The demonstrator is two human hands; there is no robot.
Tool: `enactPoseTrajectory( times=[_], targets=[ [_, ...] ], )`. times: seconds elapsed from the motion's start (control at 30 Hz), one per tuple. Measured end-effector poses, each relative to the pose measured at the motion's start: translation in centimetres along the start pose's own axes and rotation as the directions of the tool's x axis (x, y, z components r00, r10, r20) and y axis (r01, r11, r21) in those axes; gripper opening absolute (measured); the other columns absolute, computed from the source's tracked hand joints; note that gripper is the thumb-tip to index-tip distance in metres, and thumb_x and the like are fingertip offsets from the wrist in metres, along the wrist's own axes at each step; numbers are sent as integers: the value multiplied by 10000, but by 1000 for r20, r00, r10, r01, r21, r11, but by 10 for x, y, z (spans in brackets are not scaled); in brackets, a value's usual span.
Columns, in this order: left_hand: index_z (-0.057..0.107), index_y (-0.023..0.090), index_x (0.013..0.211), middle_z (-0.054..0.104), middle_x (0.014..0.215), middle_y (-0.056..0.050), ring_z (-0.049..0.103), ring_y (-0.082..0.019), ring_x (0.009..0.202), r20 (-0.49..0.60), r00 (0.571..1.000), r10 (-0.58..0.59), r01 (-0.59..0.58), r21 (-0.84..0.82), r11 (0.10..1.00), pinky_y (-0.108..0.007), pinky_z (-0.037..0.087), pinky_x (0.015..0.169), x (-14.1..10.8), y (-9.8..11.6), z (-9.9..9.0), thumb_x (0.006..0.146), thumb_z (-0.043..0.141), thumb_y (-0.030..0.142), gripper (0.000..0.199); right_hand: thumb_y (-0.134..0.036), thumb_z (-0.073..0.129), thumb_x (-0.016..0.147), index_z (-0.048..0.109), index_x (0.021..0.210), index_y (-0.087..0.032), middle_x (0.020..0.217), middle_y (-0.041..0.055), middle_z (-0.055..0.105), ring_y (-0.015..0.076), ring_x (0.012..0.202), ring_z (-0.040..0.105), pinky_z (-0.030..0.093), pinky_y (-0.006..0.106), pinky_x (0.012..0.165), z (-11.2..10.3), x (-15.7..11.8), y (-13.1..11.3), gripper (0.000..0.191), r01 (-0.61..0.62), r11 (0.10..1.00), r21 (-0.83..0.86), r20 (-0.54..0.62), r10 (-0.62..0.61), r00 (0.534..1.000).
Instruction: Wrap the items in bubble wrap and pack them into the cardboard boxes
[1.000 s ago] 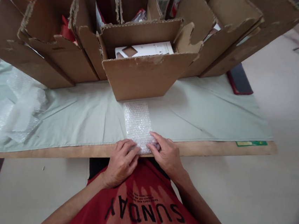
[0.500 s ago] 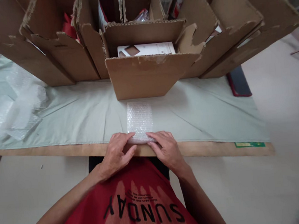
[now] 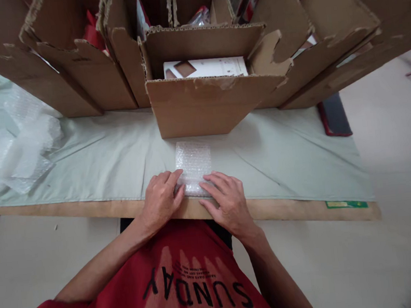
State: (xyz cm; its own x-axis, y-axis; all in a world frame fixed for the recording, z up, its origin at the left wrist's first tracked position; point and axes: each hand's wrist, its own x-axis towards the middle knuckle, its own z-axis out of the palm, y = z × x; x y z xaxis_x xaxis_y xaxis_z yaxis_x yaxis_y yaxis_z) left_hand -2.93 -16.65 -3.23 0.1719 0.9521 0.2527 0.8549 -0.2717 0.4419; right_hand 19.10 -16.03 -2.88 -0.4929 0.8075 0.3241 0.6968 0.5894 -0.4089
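A piece of clear bubble wrap (image 3: 193, 157) lies at the table's near edge, its near end folded over into a flat, thicker strip. Whether anything is inside the fold cannot be made out. My left hand (image 3: 161, 194) grips the left side of that fold, index finger on top and thumb at the near side. At the right end, my right hand (image 3: 227, 201) holds the fold with bent fingers on it and the thumb lower, by the wooden edge.
Cardboard bins (image 3: 215, 104) line the back; the front one contains a white printed box (image 3: 219, 67). More bubble wrap (image 3: 20, 152) is heaped at the left. A dark, red-edged flat object (image 3: 334, 115) lies at the right. Pale green cloth (image 3: 281, 151) covers the table.
Both hands have moved slightly away from my body along the bubble wrap. Its near end now shows a wider folded strip, and the flat part beyond is shorter.
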Motion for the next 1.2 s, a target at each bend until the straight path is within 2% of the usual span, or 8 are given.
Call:
enactPoseTrajectory(
  times=[0.13, 0.23, 0.47, 0.6, 0.7, 0.87, 1.0, 1.2],
  targets=[
    [592, 167, 1281, 629, 1315, -176, 593, -303, 1208, -11, 988, 151, -151, -124, 981, -460, 499, 993, -7, -3, -14, 942, 642, 291, 364, -207, 550, 1007, 707, 1172, -244, 1178, 61, 765, 251, 1179, 659, 443, 452, 1008, -2, 7, 5, 231, -33, 994, 103, 52, 27, 998],
    [590, 183, 1269, 687, 1216, -127, 599, -272, 1193, 25, 973, 228, -218, -211, 953, -450, 472, 1022, -7, -7, -16, 956, 598, 202, 314, -245, 530, 1019, 720, 1176, -247, 1085, 59, 785, 236, 1051, 696, 476, 438, 963, -3, 11, 7, 247, -82, 978, 193, 63, 71, 996],
    [642, 127, 1221, 715, 850, -74, 630, -239, 825, -30, 997, 70, -72, -87, 994, -385, 492, 779, 26, -17, 7, 977, 538, 244, 290, -348, 589, 998, 644, 1295, -191, 1327, 148, 671, 291, 1206, 617, 461, 448, 991, 4, 18, 11, 340, -120, 990, 73, -131, 129, 983],
    [665, 123, 1188, 708, 939, -110, 636, -252, 879, -59, 998, -8, 6, -34, 999, -409, 513, 814, 30, -17, 7, 977, 543, 287, 294, -274, 632, 966, 628, 1310, -210, 1375, 121, 661, 313, 1301, 561, 419, 469, 1023, 10, 27, 15, 350, -3, 999, -31, -6, 3, 1000],
    [645, 170, 1221, 689, 990, -83, 639, -201, 855, -86, 985, -150, 128, -217, 968, -335, 545, 746, 17, -14, -3, 957, 580, 310, 306, -225, 599, 976, 642, 1300, -223, 1344, 98, 693, 307, 1325, 550, 408, 480, 1033, 15, 36, 20, 326, 13, 1000, -28, 64, -11, 998],
    [547, 179, 1372, 703, 1178, -122, 710, -208, 992, 142, 891, -430, 406, -670, 621, -358, 603, 831, -11, -3, -15, 941, 621, 356, 472, -279, 557, 1014, 677, 1232, -215, 1193, 83, 747, 276, 1203, 615, 436, 448, 995, 11, 40, 13, 256, -24, 997, 78, -19, 25, 1000],
    [433, 167, 1484, 659, 1340, -173, 668, -271, 1210, 304, 885, -352, 424, -841, 338, -445, 567, 1005, -12, 10, -10, 935, 617, 381, 617, -340, 503, 1039, 690, 1171, -235, 1118, 70, 737, 239, 1066, 638, 474, 412, 927, 4, 34, -9, 252, -97, 959, 267, 65, 83, 994],
    [566, 160, 1335, 706, 1254, -142, 697, -251, 1110, 327, 893, -310, 415, -866, 280, -408, 558, 990, -1, 22, -21, 901, 613, 288, 455, -466, 524, 1011, 669, 1187, -225, 1243, 108, 674, 261, 1146, 626, 496, 435, 991, -2, 21, -15, 331, -276, 866, 416, 124, 246, 961]
  ],
)
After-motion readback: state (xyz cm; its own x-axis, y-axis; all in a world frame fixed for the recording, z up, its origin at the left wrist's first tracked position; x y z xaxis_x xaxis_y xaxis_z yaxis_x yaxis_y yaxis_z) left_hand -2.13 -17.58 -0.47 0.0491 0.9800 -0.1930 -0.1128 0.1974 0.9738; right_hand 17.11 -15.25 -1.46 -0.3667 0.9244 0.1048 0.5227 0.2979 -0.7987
